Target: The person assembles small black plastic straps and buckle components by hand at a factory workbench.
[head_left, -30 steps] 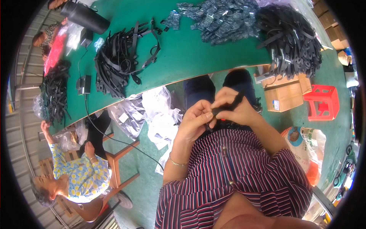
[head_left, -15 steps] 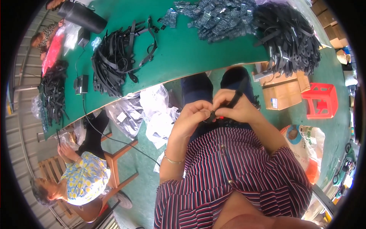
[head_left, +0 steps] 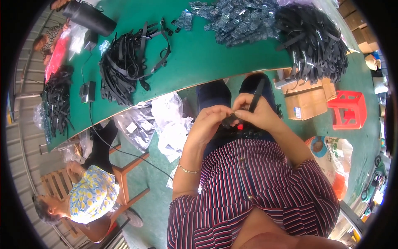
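Note:
Above my lap, my left hand (head_left: 212, 120) and my right hand (head_left: 258, 114) meet at the fingertips. Out of my right hand's closed fingers a black strap (head_left: 257, 92) sticks up and away from me. My left fingers are pinched round a small dark piece (head_left: 228, 121), mostly covered by the fingers; its kind is not clear. Whether it is joined to the strap is hidden. Below the hands, several small black parts (head_left: 253, 133) and a red bit (head_left: 240, 127) lie on my lap.
A green table (head_left: 186, 62) bears black strap bundles (head_left: 120, 68), a bigger strap heap (head_left: 313, 41) and a pile of small bagged parts (head_left: 244, 23). A cardboard box (head_left: 309, 101) and red stool (head_left: 349, 110) stand right. A cable (head_left: 120, 149) hangs left, near a seated co-worker (head_left: 93, 193).
The black strap in my right hand has swung more upright. My fingertips have shifted slightly around the small dark piece. At left, the co-worker's hands have moved closer to their body.

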Tool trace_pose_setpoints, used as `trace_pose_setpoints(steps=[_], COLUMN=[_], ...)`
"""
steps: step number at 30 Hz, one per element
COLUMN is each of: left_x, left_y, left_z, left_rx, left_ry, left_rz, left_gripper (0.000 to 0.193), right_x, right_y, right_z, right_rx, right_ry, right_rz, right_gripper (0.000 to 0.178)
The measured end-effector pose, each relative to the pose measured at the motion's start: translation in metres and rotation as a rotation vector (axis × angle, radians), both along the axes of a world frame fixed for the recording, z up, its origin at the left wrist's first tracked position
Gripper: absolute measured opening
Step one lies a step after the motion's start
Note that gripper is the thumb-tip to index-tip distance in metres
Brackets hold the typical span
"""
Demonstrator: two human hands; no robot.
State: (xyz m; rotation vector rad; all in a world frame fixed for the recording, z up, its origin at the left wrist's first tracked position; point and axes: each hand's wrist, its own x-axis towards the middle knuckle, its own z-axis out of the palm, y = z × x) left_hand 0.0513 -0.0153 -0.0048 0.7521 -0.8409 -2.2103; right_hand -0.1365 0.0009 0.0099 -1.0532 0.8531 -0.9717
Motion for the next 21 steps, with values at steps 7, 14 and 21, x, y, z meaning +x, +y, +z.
trace_pose_setpoints(steps=[7, 14, 21], left_x=[0.005, 0.001, -0.002], left_y=[0.005, 0.016, 0.021], left_z=[0.005, 0.005, 0.013], left_rx=[-0.078, -0.140, -0.295], left_ry=[-0.063, -0.078, -0.215], left_rz=[-0.035, 0.100, 0.124], left_gripper=[0.024, 0.022, 0.020], right_x=[-0.004, -0.010, -0.011], right_y=[-0.002, 0.002, 0.003], right_z=[-0.001, 0.025, 0.015], right_rx=[-0.106, -0.111, -0.110], right_ry=[0.099, 0.330, 0.381], right_rz=[0.050, -0.119, 0.051], right_gripper=[0.007, 0.016, 0.012])
